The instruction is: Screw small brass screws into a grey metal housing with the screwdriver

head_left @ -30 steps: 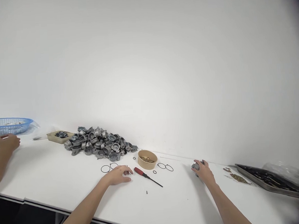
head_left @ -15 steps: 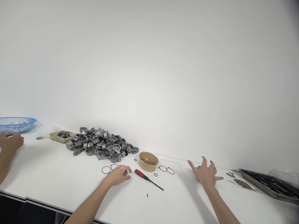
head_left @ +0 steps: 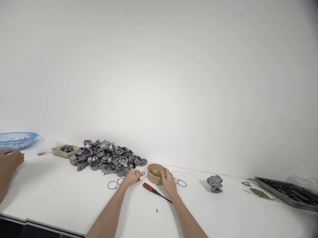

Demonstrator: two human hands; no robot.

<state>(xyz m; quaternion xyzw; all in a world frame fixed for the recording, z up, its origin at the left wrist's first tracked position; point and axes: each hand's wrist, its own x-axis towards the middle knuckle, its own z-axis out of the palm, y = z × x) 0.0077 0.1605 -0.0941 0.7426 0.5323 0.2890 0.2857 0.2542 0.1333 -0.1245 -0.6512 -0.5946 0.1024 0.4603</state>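
Note:
My left hand point(head_left: 132, 177) is above the table, fingers loosely bent and slightly apart. Its fingertips are beside a small black O-ring point(head_left: 143, 172), though contact is unclear. My right hand point(head_left: 168, 181) is at the right side of a tan bowl point(head_left: 155, 180) of small brass-coloured parts. Those fingers are spread and overlap the bowl's rim; whether they touch it I cannot tell. A red-handled screwdriver point(head_left: 148, 186) lies below the bowl, its tip hidden by my right arm. Larger thin black rings point(head_left: 112, 185) lie left of my left hand, and another pair point(head_left: 182, 183) right of the bowl.
A heap of grey metal housings point(head_left: 104, 156) lies against the wall. One grey metal assembly point(head_left: 215, 183) stands to the right. A small screw point(head_left: 157, 210) lies in front. Beyond are a dark tray point(head_left: 293, 197), a blue basket point(head_left: 28, 141) and another person's hands point(head_left: 10, 159).
My right hand has moved left from the grey assembly, now uncovered, to the bowl. My left hand has shifted slightly right toward the small O-ring.

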